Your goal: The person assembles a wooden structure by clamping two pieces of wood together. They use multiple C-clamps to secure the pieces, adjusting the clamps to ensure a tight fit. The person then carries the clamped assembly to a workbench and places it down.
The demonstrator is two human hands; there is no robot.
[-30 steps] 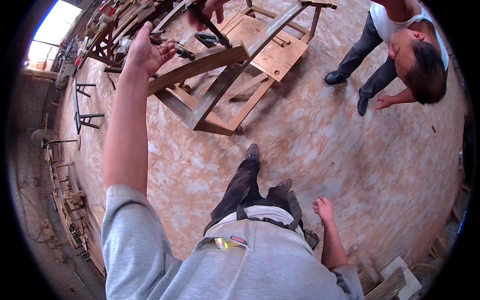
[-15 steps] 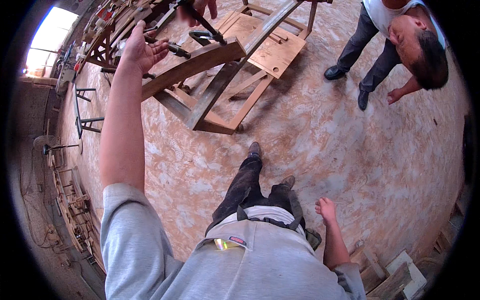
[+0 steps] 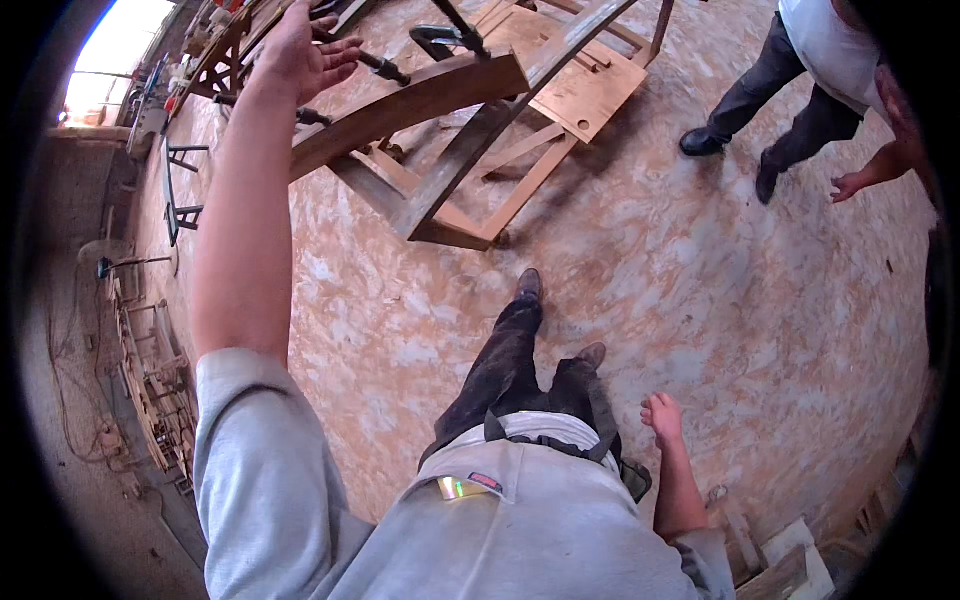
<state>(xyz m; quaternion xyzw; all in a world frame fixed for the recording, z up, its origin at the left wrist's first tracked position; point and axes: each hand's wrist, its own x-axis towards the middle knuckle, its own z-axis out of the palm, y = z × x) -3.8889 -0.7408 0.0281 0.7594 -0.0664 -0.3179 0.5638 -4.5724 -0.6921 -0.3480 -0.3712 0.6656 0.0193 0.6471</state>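
My left hand is raised at the upper left, palm turned up and fingers stretched out. Its fingertips are beside the dark screw end of a bar clamp; whether they touch it I cannot tell. The clamp rests along a curved brown wooden beam. A second clamp grips the beam farther right. Beneath is a wooden frame of straight, slanted bars. My right hand hangs low by my right side with the fingers curled in, and no object shows in it.
A light wooden panel with a round hole lies behind the frame. Another person stands at the upper right. Dark metal stands and piled wood line the left; boards lie at the lower right.
The whole view has shifted, so the frame appears farther right and higher. A different person's hand above the clamps has left the picture. The person at right is now partly cut off.
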